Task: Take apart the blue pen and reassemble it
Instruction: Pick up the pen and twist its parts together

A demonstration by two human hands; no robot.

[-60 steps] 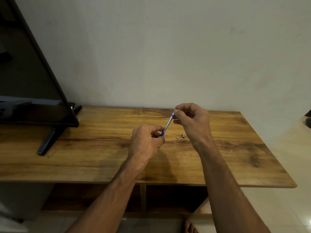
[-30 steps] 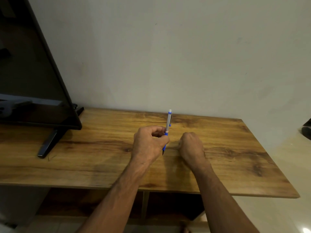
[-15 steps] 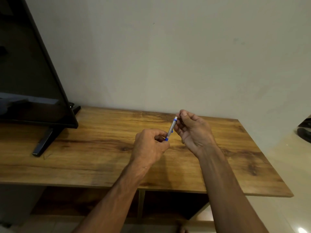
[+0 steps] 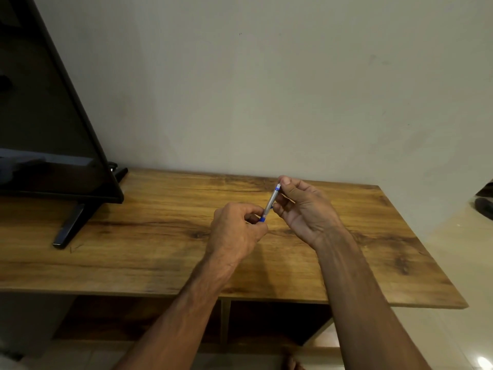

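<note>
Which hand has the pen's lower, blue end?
The left hand pinches the lower end of the blue pen; the right hand holds its upper, white-tipped end.

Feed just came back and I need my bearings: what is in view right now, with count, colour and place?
pen: one, grey with blue ends, held tilted above the table between both hands
table: one, brown wood, against the wall
television: one, black, on the table's left end
dark object: one, black, at the right edge, cannot tell what it is
left hand: one, grips the pen's lower end
right hand: one, pinches the pen's upper end
</note>
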